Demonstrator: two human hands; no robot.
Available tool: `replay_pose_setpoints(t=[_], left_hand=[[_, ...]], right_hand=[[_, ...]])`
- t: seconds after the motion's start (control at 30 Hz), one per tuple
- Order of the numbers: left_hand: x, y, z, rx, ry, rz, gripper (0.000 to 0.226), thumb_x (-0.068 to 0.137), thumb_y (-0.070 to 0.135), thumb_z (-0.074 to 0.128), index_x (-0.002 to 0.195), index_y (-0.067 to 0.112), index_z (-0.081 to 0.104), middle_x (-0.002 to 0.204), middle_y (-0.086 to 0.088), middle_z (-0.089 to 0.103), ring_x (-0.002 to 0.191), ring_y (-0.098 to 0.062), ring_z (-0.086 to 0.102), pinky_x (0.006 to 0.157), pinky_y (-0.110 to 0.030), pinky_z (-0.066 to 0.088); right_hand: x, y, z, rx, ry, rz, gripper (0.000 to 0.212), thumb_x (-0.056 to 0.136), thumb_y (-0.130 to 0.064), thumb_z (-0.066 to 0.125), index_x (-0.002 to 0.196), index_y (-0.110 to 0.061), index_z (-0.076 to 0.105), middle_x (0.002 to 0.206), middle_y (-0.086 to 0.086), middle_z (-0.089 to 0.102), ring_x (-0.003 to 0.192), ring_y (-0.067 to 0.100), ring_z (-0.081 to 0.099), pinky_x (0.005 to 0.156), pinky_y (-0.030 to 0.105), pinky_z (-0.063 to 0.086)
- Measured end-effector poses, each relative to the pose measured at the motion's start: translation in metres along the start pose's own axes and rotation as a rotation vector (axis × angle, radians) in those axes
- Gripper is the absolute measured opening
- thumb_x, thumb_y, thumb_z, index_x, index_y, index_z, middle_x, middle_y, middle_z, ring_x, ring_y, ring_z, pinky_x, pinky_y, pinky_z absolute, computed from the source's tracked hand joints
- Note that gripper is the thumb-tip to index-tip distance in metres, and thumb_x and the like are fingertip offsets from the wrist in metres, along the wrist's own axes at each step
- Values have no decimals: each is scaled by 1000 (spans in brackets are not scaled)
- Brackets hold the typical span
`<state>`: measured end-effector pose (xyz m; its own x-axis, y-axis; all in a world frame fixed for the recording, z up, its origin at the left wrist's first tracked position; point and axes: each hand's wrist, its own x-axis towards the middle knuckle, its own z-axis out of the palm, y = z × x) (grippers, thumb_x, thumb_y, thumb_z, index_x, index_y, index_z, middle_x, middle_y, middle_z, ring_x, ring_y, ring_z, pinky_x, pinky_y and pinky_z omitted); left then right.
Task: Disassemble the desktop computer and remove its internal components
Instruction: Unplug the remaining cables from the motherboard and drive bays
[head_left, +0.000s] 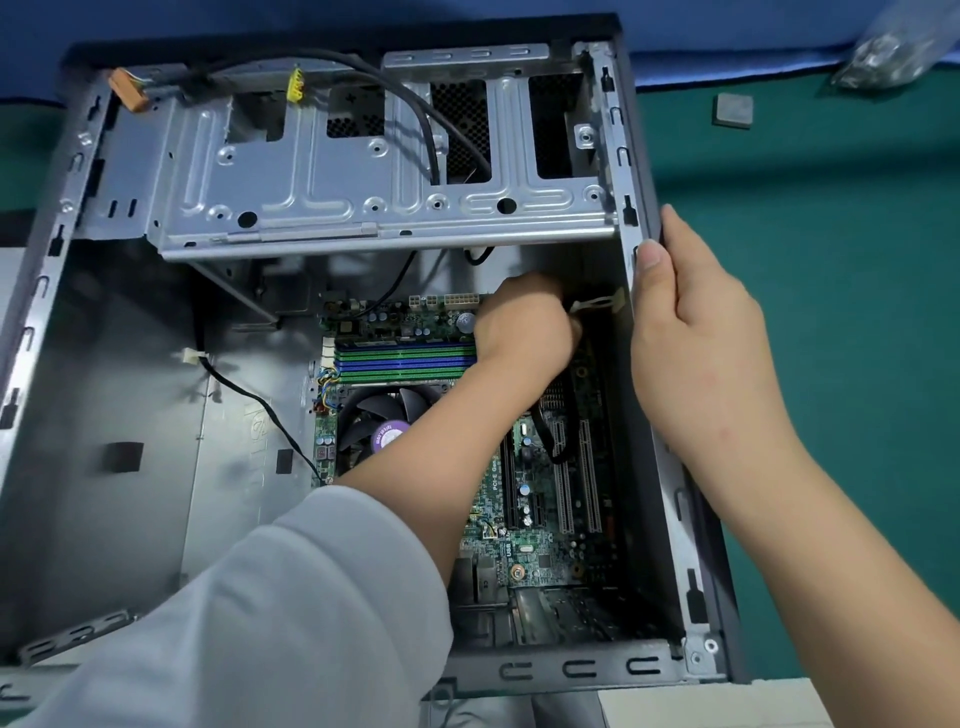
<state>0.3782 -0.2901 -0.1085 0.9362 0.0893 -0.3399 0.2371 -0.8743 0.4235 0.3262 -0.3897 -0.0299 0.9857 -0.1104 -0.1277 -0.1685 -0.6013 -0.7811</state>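
An open desktop case lies on its side, filling the view. Inside sits the green motherboard with blue and green memory slots and a black fan. My left hand reaches deep into the case and pinches a white cable connector near the board's upper right corner. Over the case's right wall, my right hand grips the edge, thumb inside and fingers outside.
A metal drive cage spans the top of the case, with black cables and a yellow and an orange connector hanging there. A loose black cable crosses the case floor. A small grey square and a plastic bag lie on the green mat.
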Motion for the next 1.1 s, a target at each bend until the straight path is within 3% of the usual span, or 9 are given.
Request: replay_pose_setpoints(t=[0.17,0.33,0.43,0.57,0.73,0.87,0.97,1.1], left_hand=[[3,2,0,12,-6,-39,26,87,32,59,111,27,66,106,-1,67,97,-24,62,67,-26,42],[8,2,-4,-2,-28,-76,32,86,33,60,117,29,63,115,1,64,104,-22,61,71,-26,44],[6,2,-2,21,-28,-43,30,86,33,59,115,29,65,113,2,65,103,-22,61,69,-26,43],[8,1,-3,39,-29,-51,31,85,34,61,115,29,64,112,1,65,102,-22,61,70,-26,42],[8,2,-3,30,-23,-54,32,84,37,61,116,29,62,111,2,65,100,-22,62,70,-26,43],[6,0,-4,22,-26,23,29,85,27,60,113,28,66,111,-1,66,99,-23,61,72,-24,43],[10,-2,-8,3,-67,-18,37,83,21,60,118,30,63,115,0,64,103,-23,61,76,-26,46],[10,-2,-6,4,-32,-12,35,82,23,61,115,32,64,113,2,65,101,-22,61,71,-25,43]], right_hand=[[0,0,0,1,-16,5,46,103,-31,30,148,-20,30,130,6,58,117,19,50,75,12,27],[0,1,0,-3,2,-13,46,103,-30,31,147,-18,32,138,4,52,115,7,35,76,8,24],[-1,2,1,-4,0,-9,46,103,-31,30,147,-20,32,135,4,54,118,14,45,75,10,25],[1,2,1,7,8,-16,45,103,-30,31,147,-19,33,141,2,49,118,6,35,78,5,23],[1,3,2,-2,13,-17,45,103,-31,32,146,-19,33,141,1,49,124,14,41,80,7,24],[0,2,1,3,19,-25,45,103,-30,32,146,-19,34,140,2,50,122,11,41,81,7,24],[0,2,2,-1,15,-31,45,103,-30,32,146,-19,35,140,1,50,123,12,42,82,8,25],[1,3,2,-10,18,-40,45,103,-29,32,146,-18,34,142,1,48,119,5,32,81,6,23]])
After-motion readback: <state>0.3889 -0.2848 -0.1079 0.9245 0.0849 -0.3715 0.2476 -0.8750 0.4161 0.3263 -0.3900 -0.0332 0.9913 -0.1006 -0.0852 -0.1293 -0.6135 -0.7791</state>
